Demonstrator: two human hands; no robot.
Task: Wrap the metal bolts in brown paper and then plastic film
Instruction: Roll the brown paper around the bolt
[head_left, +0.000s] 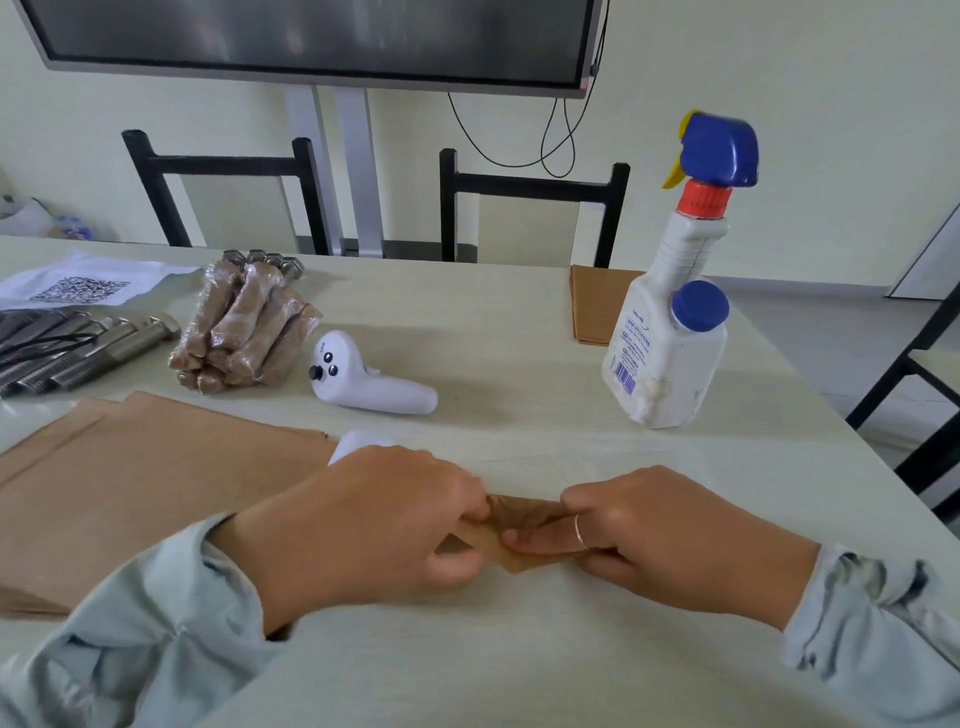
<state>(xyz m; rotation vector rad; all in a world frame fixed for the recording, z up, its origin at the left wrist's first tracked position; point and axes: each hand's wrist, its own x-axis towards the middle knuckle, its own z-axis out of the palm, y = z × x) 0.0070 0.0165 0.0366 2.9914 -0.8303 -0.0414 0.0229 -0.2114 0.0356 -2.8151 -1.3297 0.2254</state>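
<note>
- My left hand and right hand meet at the near middle of the table, each pinching one end of a small brown paper parcel with curled fingers.
- The parcel lies low on the tabletop between my hands; what it holds is hidden.
- A thin ring sits on one right finger.
- At 9 o'clock from my hands lies a stack of paper sheets.
- At 11 o'clock, a pile of wrapped bolts shines under film; bare bolts lie left of it, near the edge.
- At 12 o'clock, just beyond my hands, a white controller rests on its side.
- At 2 o'clock a spray bottle stands upright, more paper behind it.
- Clear film lies flat just beyond my right hand.
</note>
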